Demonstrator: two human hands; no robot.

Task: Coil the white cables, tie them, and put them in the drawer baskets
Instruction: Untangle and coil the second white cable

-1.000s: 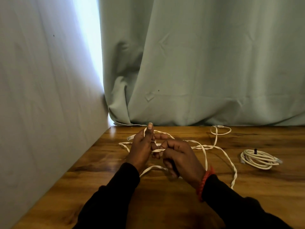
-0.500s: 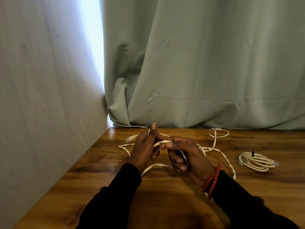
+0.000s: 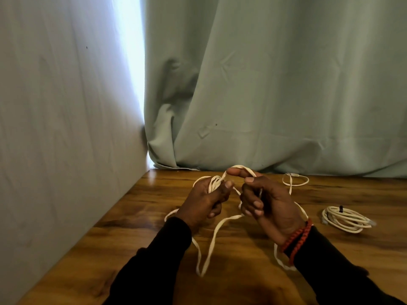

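The curtain [image 3: 275, 84] hangs behind the surface [image 3: 132, 234], closing off the back edge. Just in front of the curtain, both hands are up off the wood. The loose cable [image 3: 217, 230] trails below them in long loops, slack left so it can feed upward. The left hand [image 3: 203, 200] has its grip closed round a bunch of gathered turns, likely to stop the coil springing apart. The right hand [image 3: 267, 202] pinches the running strand, forefinger out with a loop draped over it, apparently guiding the next turn across. Farther along the curtain on the right-hand side, a finished coil [image 3: 345, 219] lies parked with a dark tie [image 3: 341, 209] on it. No drawer baskets in sight.
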